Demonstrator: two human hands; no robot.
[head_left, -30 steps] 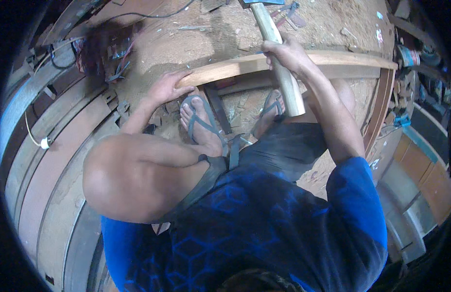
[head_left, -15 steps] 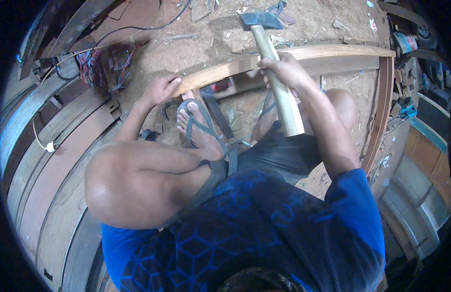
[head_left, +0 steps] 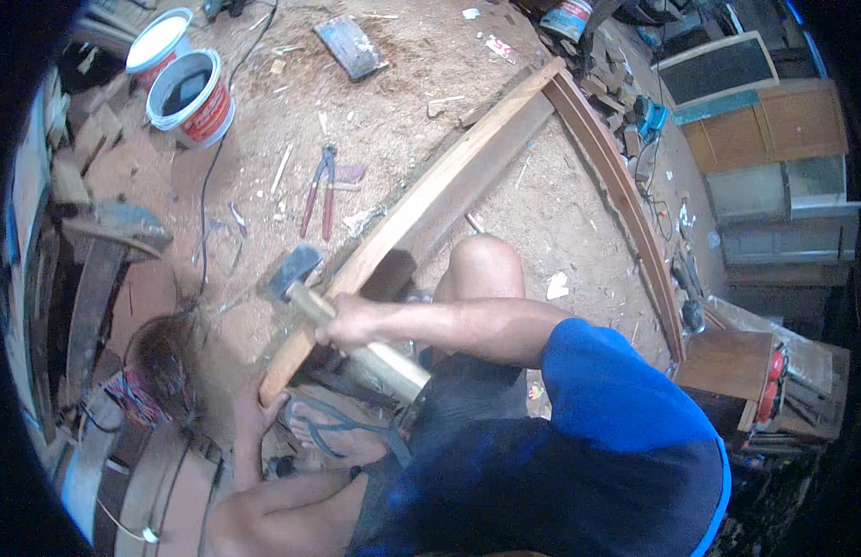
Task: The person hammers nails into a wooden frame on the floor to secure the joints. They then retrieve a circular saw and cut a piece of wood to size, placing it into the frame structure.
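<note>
My right hand [head_left: 349,321] is wrapped round the pale wooden handle of a hammer [head_left: 398,369]. Its dark metal head points up and to the left, beside the wooden beam. The beam [head_left: 430,197] is pale on its upper face and runs diagonally from my feet to the far right. At the beam's near end, my left hand [head_left: 254,414] grips the wood; part of its fingers is hidden. A reddish-brown beam [head_left: 626,209] meets the far end at a corner. My sandalled foot [head_left: 342,432] lies beside the near end.
Red-handled pincers [head_left: 319,193] lie on the sawdust-covered ground left of the beam. Two buckets [head_left: 191,100] stand at the upper left, near a black cable [head_left: 206,213]. A grey-stained board piece [head_left: 351,48] lies farther off. Panelled boards [head_left: 765,130] lean at the right.
The view has swung right, bringing the buckets, pincers and far frame corner into sight. The hammer has come down, its head now near the beam's left end. My left hand still holds that end.
</note>
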